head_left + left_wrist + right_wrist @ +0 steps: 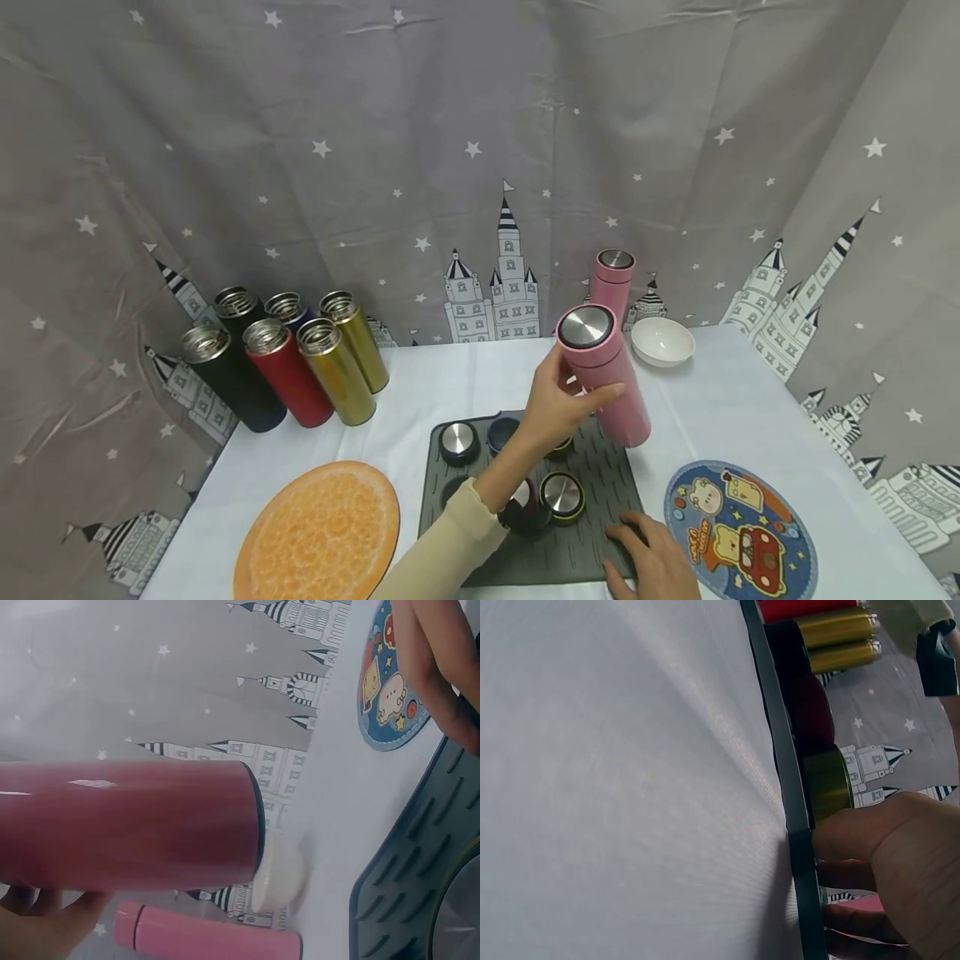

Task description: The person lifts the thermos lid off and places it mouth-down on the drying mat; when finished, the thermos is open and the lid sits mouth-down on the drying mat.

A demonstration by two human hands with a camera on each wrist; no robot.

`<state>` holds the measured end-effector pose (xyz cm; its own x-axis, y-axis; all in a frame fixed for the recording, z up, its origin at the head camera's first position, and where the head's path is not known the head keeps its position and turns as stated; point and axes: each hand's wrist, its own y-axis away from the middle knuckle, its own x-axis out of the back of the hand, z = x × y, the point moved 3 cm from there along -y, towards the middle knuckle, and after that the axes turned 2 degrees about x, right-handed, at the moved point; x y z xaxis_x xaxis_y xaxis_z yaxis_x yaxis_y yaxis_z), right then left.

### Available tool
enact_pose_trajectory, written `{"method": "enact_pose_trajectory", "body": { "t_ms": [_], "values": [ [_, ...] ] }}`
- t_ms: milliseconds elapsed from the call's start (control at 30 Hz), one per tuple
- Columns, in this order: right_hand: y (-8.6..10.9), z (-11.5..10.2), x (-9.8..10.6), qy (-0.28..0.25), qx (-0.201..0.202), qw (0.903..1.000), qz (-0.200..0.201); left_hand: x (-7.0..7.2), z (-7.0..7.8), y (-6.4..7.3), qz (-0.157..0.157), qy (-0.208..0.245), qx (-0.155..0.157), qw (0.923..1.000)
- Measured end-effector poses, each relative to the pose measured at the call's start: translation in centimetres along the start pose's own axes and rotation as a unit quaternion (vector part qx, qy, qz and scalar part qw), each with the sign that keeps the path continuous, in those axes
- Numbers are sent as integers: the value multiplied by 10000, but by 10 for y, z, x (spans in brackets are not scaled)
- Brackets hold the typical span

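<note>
My left hand [558,400] grips a pink thermos bottle [617,400] with a steel-topped lid. The bottle leans slightly, its base over the right edge of the grey ridged mat [525,571]. In the left wrist view the thermos lies across the frame, with fingers beneath its side. My right hand [652,558] rests at the mat's front right corner, fingers spread and nothing held. On the mat are several bottle lids, among them a yellow-rimmed lid [562,496] and a black lid [459,443]; my left forearm hides part of this group.
Behind stands another pink thermos [611,287] beside a white bowl [663,342]. Several lidless bottles, including a red bottle [292,379], stand at the back left. An orange round mat [318,533] lies left, a blue cartoon mat [738,529] right. A grey curtain [480,125] hangs behind.
</note>
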<state>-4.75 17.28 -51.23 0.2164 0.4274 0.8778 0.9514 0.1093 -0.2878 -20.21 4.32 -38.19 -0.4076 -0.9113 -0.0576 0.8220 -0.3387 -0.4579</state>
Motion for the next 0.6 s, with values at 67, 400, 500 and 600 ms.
{"method": "enact_pose_trajectory", "body": {
  "t_ms": [67,400,500,600],
  "values": [
    [0,1,0,12,80,9999,108,3,4,4,17,-42,-78,10000],
    [2,1,0,25,320,9986,411,19,28,32,-109,-457,61,9989],
    [2,1,0,63,321,9985,440,21,35,42,-188,-580,16,9981],
    [2,0,0,53,276,9991,322,21,51,52,-270,-843,-276,9957]
  ]
}}
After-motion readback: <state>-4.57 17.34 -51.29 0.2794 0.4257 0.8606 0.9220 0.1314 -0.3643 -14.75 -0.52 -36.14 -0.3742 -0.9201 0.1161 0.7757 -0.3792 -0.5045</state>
